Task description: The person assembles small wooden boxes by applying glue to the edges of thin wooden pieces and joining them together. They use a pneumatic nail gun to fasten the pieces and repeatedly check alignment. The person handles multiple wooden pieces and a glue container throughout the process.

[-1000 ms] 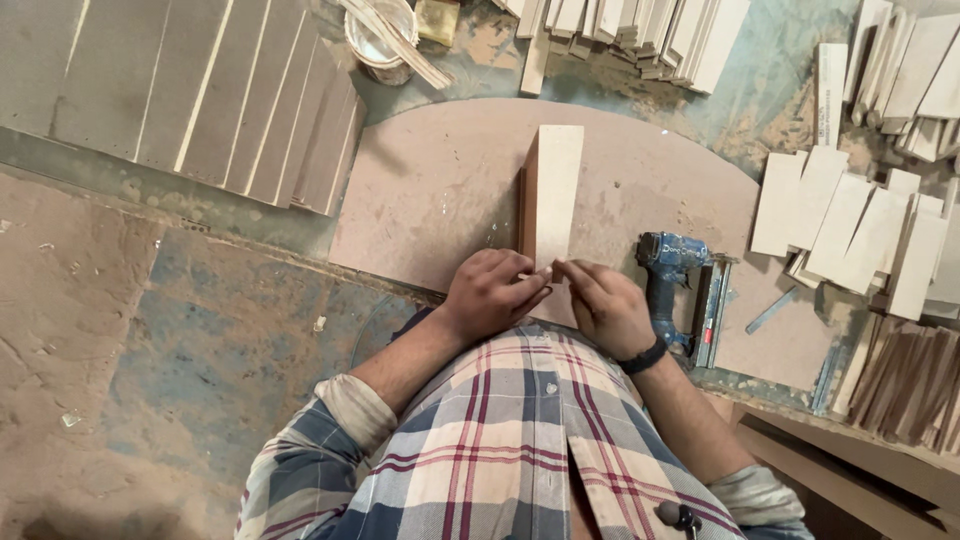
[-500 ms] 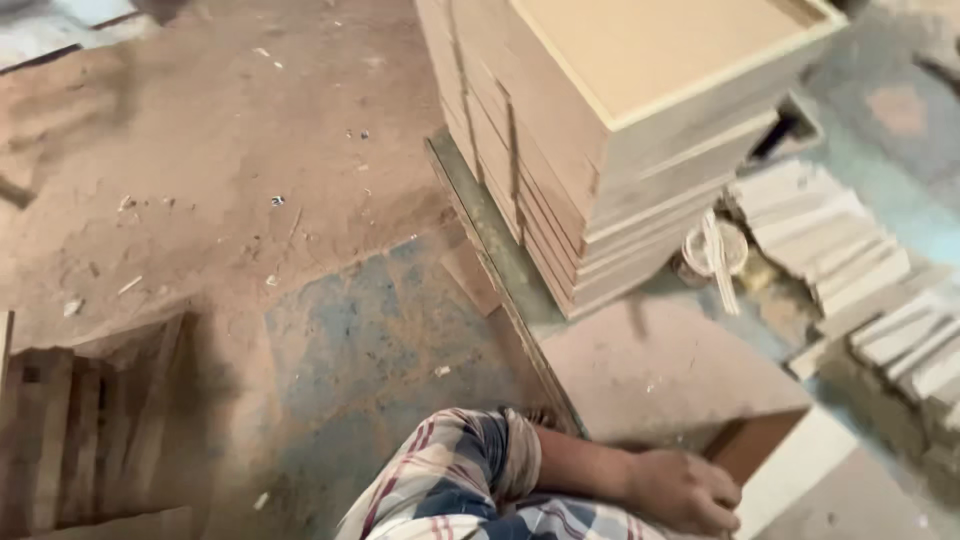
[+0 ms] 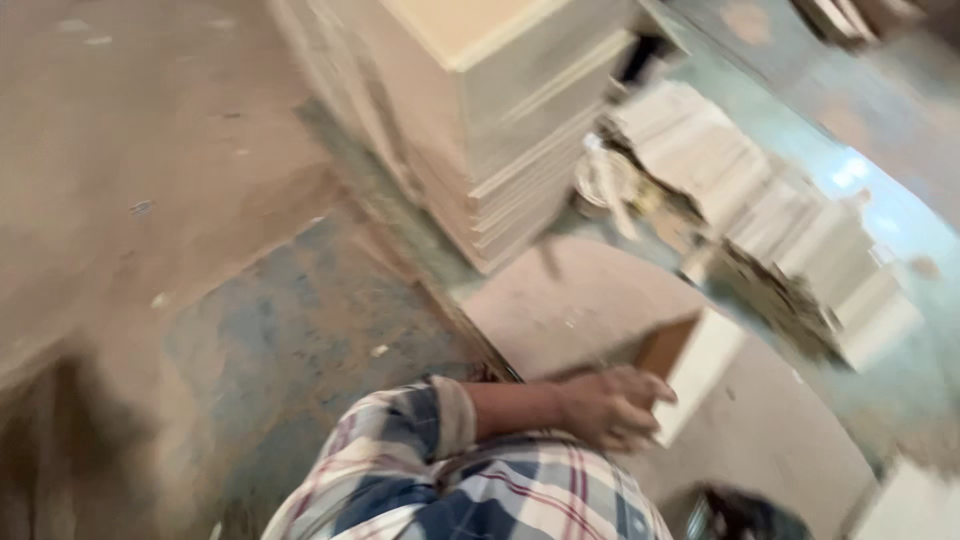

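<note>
The picture is blurred by head motion. My left hand [image 3: 612, 405], coming out of a plaid sleeve, rests with curled fingers on the near end of a pale wooden board [image 3: 702, 362]. That board lies on a round brown panel [image 3: 585, 295] on the floor. A brown piece [image 3: 668, 345] stands on edge along the pale board's left side. My right hand is out of view. A dark blue power tool [image 3: 742, 515] shows at the bottom edge, right of my body.
A tall stack of flat pale wooden frames [image 3: 480, 130] stands just beyond the round panel. A small white container [image 3: 603, 180] sits beside it. Heaps of short pale wood pieces [image 3: 770, 215] lie at the right. Dusty bare floor [image 3: 170, 180] spreads to the left.
The view swung left from looking straight down at both hands on the board. The right hand has left the picture. My left hand stays at the board's near end.
</note>
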Demonstrator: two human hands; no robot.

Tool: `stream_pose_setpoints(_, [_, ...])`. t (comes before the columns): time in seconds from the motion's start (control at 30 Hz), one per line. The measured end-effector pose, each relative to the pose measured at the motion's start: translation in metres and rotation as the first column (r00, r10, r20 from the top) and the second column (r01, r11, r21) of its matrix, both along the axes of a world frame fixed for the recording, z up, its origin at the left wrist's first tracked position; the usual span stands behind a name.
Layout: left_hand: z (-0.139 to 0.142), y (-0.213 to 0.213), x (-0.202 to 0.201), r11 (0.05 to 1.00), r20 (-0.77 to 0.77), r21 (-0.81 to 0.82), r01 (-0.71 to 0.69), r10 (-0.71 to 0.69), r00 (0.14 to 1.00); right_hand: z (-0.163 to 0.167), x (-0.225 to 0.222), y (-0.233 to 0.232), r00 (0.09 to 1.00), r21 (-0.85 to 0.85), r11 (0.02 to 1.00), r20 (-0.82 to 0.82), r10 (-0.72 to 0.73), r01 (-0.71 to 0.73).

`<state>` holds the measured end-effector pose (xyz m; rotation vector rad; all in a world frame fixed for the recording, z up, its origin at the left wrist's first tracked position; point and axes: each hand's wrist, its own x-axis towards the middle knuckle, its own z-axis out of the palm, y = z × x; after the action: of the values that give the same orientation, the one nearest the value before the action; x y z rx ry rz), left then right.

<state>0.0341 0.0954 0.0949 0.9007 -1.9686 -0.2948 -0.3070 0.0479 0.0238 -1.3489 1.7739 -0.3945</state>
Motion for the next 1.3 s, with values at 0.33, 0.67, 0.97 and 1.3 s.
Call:
stream_pose_setpoints(0.33, [-0.016,-0.015,0.003,0.993,0.089,0.066,0.098,-0.104,0.991,0.116,-0.046,0.05,0.944,0.189,0.979,0.329,0.006,-0.072])
stream_pose_setpoints(0.67, [-0.007,-0.024,0.006,0.994,0.123,-0.063,0.091,-0.083,0.989,0.226,0.012,0.05,0.888,0.226,0.92,0.412,0.207,-0.32])
stream_pose_setpoints(0.97, [-0.005,-0.022,0.01,0.993,0.12,-0.093,0.067,-0.056,0.991,0.216,0.042,0.04,0.926,0.284,0.901,0.284,0.249,-0.329])
stream_pose_setpoints(1.3, [-0.007,-0.023,0.009,0.992,0.163,-0.108,0.057,-0.039,0.986,0.215,0.046,0.037,0.936,0.297,0.894,0.211,0.282,-0.336])
